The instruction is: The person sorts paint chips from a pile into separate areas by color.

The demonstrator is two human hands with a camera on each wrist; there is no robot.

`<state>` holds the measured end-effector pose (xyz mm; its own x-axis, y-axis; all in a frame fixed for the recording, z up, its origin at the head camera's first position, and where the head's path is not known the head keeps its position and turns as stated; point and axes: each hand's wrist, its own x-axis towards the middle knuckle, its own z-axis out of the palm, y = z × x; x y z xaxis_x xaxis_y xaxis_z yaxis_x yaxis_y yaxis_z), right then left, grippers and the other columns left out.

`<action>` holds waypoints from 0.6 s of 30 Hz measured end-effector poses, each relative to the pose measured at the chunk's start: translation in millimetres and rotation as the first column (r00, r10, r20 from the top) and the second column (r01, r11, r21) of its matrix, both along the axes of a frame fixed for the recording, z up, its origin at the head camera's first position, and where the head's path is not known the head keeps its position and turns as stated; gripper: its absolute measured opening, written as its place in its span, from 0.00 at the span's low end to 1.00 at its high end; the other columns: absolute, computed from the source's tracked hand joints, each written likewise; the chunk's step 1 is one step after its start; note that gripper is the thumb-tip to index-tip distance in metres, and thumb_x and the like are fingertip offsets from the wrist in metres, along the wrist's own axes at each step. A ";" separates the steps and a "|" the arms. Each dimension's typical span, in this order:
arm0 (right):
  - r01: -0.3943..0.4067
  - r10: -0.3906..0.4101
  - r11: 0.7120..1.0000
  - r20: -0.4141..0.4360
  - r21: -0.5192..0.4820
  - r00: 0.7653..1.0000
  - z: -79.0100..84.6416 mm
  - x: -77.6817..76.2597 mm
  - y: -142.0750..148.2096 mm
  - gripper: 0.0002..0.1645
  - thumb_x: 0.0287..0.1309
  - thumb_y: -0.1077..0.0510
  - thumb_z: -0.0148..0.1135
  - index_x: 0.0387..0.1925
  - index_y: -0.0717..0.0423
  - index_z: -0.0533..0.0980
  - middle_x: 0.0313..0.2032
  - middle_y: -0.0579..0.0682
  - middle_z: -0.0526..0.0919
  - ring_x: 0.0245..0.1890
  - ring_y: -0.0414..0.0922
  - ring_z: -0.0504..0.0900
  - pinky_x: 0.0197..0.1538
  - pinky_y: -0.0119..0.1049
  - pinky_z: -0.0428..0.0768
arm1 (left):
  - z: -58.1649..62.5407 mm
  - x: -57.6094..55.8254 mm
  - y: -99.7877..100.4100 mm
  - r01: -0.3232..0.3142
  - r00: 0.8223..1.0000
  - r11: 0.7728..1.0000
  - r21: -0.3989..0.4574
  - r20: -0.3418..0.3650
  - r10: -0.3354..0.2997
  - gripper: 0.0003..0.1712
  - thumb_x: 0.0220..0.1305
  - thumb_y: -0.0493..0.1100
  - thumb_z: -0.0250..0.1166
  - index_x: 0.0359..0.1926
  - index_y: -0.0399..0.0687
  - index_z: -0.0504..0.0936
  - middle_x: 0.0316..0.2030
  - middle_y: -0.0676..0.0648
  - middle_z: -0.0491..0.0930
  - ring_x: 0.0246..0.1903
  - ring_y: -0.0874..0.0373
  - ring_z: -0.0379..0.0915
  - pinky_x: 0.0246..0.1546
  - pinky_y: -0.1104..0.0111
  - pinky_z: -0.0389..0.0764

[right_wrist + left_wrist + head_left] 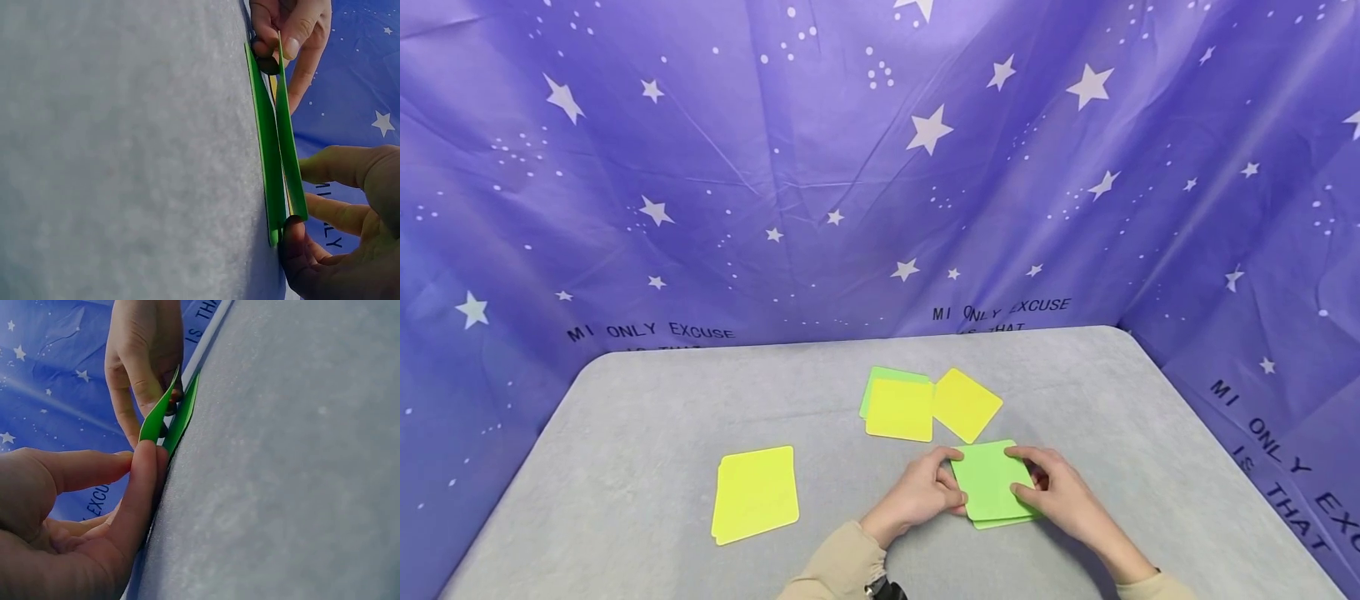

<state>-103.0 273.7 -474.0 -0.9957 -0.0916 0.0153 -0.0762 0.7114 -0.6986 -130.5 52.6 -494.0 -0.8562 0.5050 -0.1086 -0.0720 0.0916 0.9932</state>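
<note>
In the head view, my left hand [917, 493] and my right hand [1064, 493] pinch a green square card [992, 479] by its left and right sides. Beneath it lies a second green card [1006, 524], its lower edge peeking out at the front. Both wrist views catch the pair edge-on: the held card [289, 150] bows slightly and stands a little above the lower card [265, 162], which is close to the tabletop. Thumbs are on top, with fingertips tucked under the upper card's edges.
Behind my hands a yellow card [899, 410] overlaps a green card [880, 377], and a tilted yellow card [967, 405] lies beside them. At the left are stacked yellow cards [757, 493]. A purple star-patterned curtain [850, 167] backs the grey table [640, 433].
</note>
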 end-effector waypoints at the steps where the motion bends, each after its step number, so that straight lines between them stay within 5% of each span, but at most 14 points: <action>1: -0.001 0.001 1.000 -0.002 0.001 1.000 -0.1 0.2 -0.4 0.25 0.50 0.64 0.71 0.52 0.62 0.78 0.32 0.50 0.69 0.32 0.44 0.67 0.30 0.32 0.67 | 0.4 0.2 -0.2 -0.002 1.000 1.000 -0.009 -0.003 0.002 0.29 0.52 0.23 0.65 0.57 0.33 0.71 0.23 0.46 0.79 0.24 0.46 0.82 0.25 0.73 0.75; 18: 0.017 -0.017 0.999 -0.005 0.038 1.000 -1.8 -0.8 -3.5 0.26 0.47 0.66 0.73 0.51 0.61 0.78 0.39 0.53 0.71 0.27 0.40 0.67 0.27 0.31 0.67 | 7.8 -6.4 -5.4 0.113 0.990 0.993 -0.020 0.083 -0.111 0.28 0.61 0.28 0.57 0.64 0.30 0.66 0.18 0.38 0.81 0.15 0.59 0.76 0.19 0.66 0.81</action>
